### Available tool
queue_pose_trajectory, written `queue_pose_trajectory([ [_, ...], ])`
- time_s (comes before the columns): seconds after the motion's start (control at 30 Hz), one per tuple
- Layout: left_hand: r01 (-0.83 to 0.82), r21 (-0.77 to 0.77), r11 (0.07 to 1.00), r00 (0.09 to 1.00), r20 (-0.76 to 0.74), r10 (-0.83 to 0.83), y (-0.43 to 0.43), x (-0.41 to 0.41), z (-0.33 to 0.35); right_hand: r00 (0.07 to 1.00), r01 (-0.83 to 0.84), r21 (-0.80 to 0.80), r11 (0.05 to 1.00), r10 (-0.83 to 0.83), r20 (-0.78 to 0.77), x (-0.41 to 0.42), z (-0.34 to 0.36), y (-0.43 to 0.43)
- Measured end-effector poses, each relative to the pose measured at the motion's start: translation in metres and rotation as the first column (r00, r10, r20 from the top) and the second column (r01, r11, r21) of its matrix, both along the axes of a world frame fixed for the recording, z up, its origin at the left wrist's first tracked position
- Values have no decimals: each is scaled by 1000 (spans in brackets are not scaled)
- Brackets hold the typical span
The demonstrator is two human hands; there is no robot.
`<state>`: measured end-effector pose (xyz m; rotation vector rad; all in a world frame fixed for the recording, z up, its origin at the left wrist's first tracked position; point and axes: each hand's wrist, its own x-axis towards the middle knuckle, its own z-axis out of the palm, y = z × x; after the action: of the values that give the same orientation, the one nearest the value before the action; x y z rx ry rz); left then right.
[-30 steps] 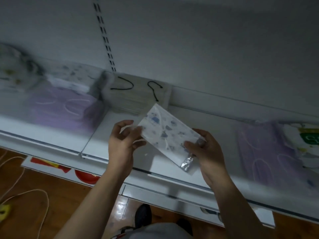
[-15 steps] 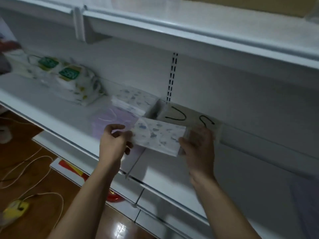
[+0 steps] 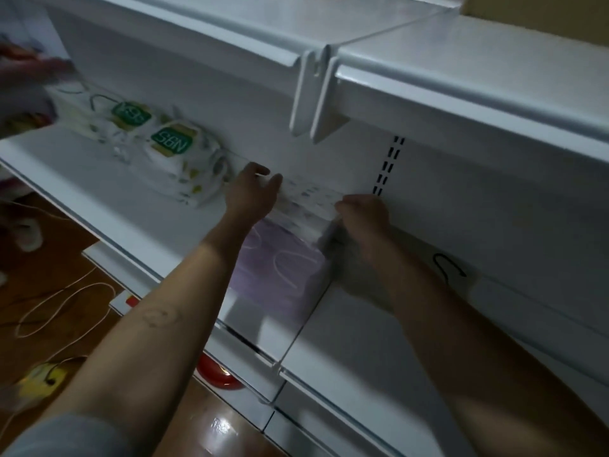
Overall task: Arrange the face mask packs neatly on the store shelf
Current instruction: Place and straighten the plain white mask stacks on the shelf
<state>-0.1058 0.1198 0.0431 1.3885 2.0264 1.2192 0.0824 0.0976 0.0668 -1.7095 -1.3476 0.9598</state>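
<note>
We held the printed pack (image 3: 309, 201) at both ends, left hand (image 3: 252, 196) pinching one, right hand (image 3: 362, 214) curled round the other, just behind the purple pack (image 3: 280, 272); N95 packs (image 3: 174, 150) lay left of it on the shelf (image 3: 362, 341).

The back wall (image 3: 461, 199) stands right behind the fingers (image 3: 354, 206), and the patterned pack (image 3: 309, 199) they hold spans between them. Left of them N95 packs (image 3: 179, 159) crowd the shelf (image 3: 82, 173); just nearer lies the purple pack stack (image 3: 280, 268). Right of them sits the black-looped stack (image 3: 451, 268), with bare shelf before it.
</note>
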Motion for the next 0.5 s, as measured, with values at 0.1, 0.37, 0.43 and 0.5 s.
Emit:
queue_pose_trajectory([
  [0.1, 58, -59, 997, 990, -124, -65, 8, -4, -16, 993, -82, -52, 995, 86, 78, -1, -9, 8],
  [0.37, 101, 49, 994, 986, -136, -94, -6, -1, -21, 967, -145, 43, 988, 133, 219, -3, 3, -12],
  [0.43, 89, 173, 981, 973, -227, -48, -23, 7, -15, 967, -128, 201, 971, 76, 244, 6, 12, -31],
  [0.5, 143, 279, 950, 944, -326, -46, -45, 27, -8, 970, -108, 339, 935, 24, 244, 25, 17, -57],
])
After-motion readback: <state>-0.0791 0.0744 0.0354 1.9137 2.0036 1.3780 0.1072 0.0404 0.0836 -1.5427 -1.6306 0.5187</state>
